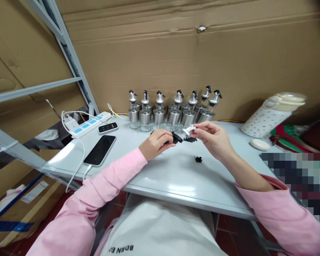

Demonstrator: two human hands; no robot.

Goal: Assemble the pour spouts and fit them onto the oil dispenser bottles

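My right hand (214,139) pinches a silver-white pourer spout (188,131) between thumb and fingertips, just above the table. To its left, my left hand (157,144) is closed, its fingers curled round a small black plastic piece (177,138); part of it is hidden by the fingers. More slim black pieces (190,139) lie on the table between the hands. A small cluster of black parts (198,160) rests nearer me. Behind the hands stand several glass-and-steel oil bottles (159,115), topped with silver spouts and black levers.
On the left of the table (160,177) lie a phone (100,150), a small black device (108,128) and a white power strip (92,124) with cables. A dotted bottle (268,117) and a white round object (260,144) are at the right. Cardboard stands behind.
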